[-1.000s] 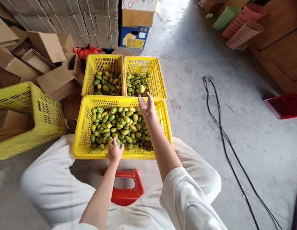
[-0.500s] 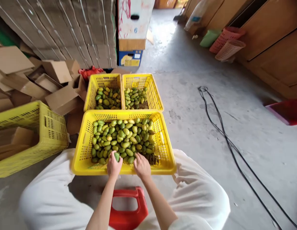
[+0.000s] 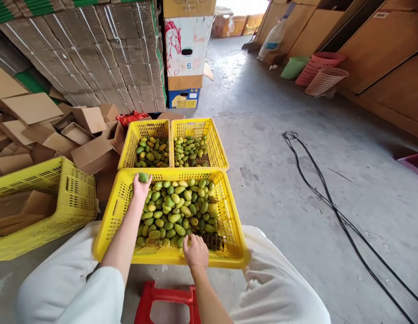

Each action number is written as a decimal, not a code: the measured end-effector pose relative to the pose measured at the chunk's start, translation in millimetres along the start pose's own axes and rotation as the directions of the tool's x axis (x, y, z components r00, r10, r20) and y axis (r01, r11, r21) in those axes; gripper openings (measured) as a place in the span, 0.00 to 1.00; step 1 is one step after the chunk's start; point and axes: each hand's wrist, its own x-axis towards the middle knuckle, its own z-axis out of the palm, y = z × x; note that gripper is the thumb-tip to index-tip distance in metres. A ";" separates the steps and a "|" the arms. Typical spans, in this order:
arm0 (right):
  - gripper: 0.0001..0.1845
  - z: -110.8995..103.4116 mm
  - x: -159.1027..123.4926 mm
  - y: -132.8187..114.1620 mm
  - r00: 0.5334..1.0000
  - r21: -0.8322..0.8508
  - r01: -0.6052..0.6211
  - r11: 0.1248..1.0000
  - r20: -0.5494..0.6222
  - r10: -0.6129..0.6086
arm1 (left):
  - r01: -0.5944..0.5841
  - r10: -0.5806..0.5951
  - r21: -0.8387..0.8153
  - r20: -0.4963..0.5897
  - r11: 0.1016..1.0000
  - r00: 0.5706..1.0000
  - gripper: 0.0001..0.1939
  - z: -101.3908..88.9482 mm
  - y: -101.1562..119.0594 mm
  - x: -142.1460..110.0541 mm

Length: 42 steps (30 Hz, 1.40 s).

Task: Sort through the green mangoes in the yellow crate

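A yellow crate (image 3: 237,220) in front of me holds many small oval fruits (image 3: 175,218), green to yellow, looking like small mangoes. My left hand (image 3: 141,189) is raised at the crate's far left corner, its fingers around one green fruit (image 3: 143,177). Near the front rim, my right hand (image 3: 197,252) hangs over the fruits with bent fingers, and what lies under them is hidden. Just behind stand two smaller yellow crates, a left one (image 3: 125,150) and a right one (image 3: 219,146), each partly filled with similar fruits.
A yellow-green crate (image 3: 77,193) with cardboard inside stands at the left, below loose cardboard boxes (image 3: 43,130). Bundled flat cardboard (image 3: 104,54) is stacked behind. A black cable (image 3: 316,180) lies on the floor to the right. Between my legs is a red stool (image 3: 168,294).
My left hand has moved forward and left with the green fruit, from the crate's front to its far left corner. My right hand stays near the front rim. The view has tilted up slightly.
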 end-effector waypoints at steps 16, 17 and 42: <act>0.18 -12.0 1.3 -5.5 0.978 -0.002 -0.117 0.993 0.176 0.115 | -0.228 -0.517 0.941 0.329 0.251 0.790 0.26 -142.8 -112.9 -83.3; 0.18 -14.4 1.5 -6.9 0.973 -0.009 -0.132 0.991 0.192 0.131 | -0.170 -0.629 0.965 0.260 0.200 0.733 0.22 -151.2 -125.4 -89.7; 0.28 83.9 206.8 -156.7 0.618 0.005 0.671 0.742 0.550 -0.562 | -0.127 -0.682 0.984 0.176 0.122 0.710 0.42 -152.4 -195.9 -72.1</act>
